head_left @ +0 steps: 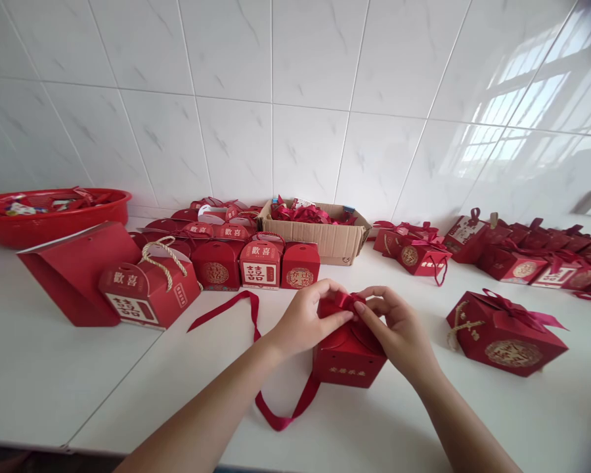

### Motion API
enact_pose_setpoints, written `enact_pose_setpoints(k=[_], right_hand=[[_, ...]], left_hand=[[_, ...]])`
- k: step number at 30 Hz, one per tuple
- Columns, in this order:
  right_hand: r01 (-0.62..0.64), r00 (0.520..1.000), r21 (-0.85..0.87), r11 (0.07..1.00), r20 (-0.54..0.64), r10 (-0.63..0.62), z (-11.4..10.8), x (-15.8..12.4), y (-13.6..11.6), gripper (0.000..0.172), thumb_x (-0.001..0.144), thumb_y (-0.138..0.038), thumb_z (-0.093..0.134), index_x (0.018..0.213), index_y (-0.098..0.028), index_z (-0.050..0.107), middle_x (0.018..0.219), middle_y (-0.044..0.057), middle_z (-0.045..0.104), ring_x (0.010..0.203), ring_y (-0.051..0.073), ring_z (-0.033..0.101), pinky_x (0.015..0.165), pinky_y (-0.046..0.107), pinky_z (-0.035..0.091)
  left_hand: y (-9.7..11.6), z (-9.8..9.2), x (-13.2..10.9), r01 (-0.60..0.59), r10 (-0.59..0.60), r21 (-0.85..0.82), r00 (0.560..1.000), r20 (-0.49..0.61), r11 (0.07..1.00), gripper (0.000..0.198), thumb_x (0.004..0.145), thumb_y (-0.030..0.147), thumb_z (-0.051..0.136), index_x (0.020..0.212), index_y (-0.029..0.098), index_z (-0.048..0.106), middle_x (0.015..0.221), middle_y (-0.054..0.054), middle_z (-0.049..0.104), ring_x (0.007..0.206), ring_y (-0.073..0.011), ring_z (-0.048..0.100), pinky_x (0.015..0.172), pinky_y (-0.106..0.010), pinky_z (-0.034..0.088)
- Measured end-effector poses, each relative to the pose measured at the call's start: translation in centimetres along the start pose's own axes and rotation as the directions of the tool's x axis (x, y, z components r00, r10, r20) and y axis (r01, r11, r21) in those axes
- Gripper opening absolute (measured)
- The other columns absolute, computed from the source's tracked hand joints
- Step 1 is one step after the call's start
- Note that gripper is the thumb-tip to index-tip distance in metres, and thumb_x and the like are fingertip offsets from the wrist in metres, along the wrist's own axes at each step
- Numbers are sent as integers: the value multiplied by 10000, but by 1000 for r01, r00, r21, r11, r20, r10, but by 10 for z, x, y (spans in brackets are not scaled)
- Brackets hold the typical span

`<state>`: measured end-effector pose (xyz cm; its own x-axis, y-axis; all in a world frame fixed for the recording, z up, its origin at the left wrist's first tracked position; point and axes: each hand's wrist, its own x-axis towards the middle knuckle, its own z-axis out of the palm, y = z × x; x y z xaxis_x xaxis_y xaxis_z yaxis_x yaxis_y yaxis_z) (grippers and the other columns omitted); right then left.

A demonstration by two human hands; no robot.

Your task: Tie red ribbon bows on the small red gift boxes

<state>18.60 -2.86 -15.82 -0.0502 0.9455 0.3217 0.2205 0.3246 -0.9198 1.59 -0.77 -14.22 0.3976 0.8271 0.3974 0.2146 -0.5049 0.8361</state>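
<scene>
A small red gift box [349,358] with gold print stands on the white counter [69,381] in front of me. My left hand [305,318] and my right hand [396,325] meet on top of it, both pinching a red ribbon [345,300] at the box's top. The ribbon's long tails [246,312] trail left across the counter and loop below the box toward the front edge.
Several red gift boxes [256,263] stand in rows behind, and more [509,332] lie at the right. A cardboard box of ribbons [325,240] sits by the tiled wall. At the left are a red bag [73,272] and a red basin [49,217].
</scene>
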Motion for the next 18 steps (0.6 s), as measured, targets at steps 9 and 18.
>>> enact_pose_setpoints(k=[9, 18], right_hand=[[64, 997, -255, 965, 57, -51, -8, -1, 0, 265, 761, -431, 654, 936, -238, 701, 899, 51, 685, 797, 194, 590, 715, 305, 489], [-83, 987, -49, 995, 133, 88, -8, 3, 3, 275, 788, -475, 617, 793, -217, 712, 1242, 92, 479, 1121, 253, 506, 778, 306, 503]], left_hand=[[-7, 4, 0, -146, 174, 218, 978, -118, 965, 40, 769, 183, 646, 791, 191, 613, 816, 9, 678, 786, -146, 612, 815, -290, 441], [-7, 0, -1, -184, 215, 251, 971, -103, 950, 128, 776, 85, 578, 788, 185, 657, 760, -5, 656, 681, -118, 579, 659, -231, 462]])
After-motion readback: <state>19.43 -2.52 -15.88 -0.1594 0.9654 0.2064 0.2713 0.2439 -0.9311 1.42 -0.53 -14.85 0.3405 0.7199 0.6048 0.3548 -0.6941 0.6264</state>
